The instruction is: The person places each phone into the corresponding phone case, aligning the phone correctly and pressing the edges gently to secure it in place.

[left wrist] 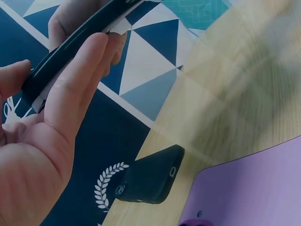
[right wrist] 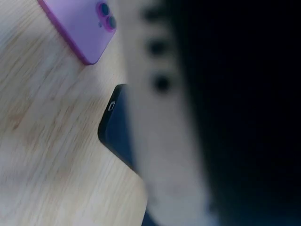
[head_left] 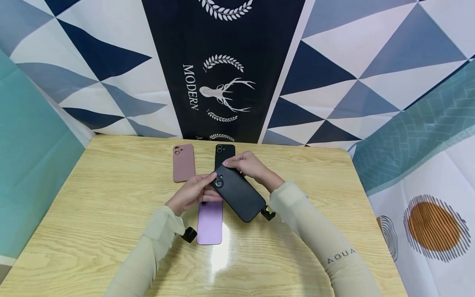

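Note:
Both hands hold a black phone tilted above the table. My left hand pinches its camera end, thumb on the back and fingers underneath. The right hand grips the upper long edge near the same end. Edge-on in the left wrist view, the phone shows a dark shell with a paler layer along it. A blurred pale edge with small dark holes fills much of the right wrist view. Beneath the hands lies a purple phone, its camera end partly covered by the left hand.
Behind the hands lies another black phone or case, partly hidden by the held phone. A pink phone case lies to its left. The wooden table ends at a patterned wall covering. Black wrist devices hang under both sleeves.

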Tool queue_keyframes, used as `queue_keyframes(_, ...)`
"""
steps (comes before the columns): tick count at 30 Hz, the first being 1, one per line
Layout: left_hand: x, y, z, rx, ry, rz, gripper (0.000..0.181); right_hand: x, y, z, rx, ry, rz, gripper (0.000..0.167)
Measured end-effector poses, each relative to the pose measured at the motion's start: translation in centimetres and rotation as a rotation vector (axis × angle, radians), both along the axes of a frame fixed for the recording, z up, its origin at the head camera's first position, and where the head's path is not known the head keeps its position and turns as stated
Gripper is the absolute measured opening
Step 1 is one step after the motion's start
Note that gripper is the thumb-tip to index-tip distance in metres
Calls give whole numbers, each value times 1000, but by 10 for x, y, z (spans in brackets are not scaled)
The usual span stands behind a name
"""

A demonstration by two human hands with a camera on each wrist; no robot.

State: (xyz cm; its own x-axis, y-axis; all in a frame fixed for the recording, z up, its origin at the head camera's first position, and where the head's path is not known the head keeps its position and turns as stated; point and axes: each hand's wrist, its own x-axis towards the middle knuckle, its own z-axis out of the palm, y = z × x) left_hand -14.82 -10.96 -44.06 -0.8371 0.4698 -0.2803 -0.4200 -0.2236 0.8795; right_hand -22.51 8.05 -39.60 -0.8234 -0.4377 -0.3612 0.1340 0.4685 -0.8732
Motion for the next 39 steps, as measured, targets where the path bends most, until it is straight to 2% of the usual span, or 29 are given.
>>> queue_keyframes(5, 2, 2, -4, 3, 21, -13, 53, 0, 1, -2, 16, 20, 40, 30)
queue_keyframes(9, 3, 4, -7, 1, 37, 3, 49, 0, 2, -3, 24, 15, 62, 32)
queue_keyframes(18, 5, 7, -5, -22, 70, 43, 51, 1, 4, -5, 84, 88, 104, 30)
queue_keyframes(23, 7, 7, -4, -16, 109, 72, 46, 0, 10, -2, 61, 83, 141, 36)
queue_keyframes(26, 7, 5, -4, 5, 131, 130, 42, -1, 20, -3, 50, 61, 162, 42)
queue_keyframes(31, 6, 0, -4, 47, 145, 278, 47, 2, 37, -13, 13, -28, 197, 50)
queue_keyframes(35, 6, 0, -4, 99, 152, 363, 52, 6, 44, -19, -81, -119, 165, 48)
queue_keyframes(39, 6, 1, -4, 161, 157, 436, 45, 10, 47, -24, -211, -206, 125, 43)
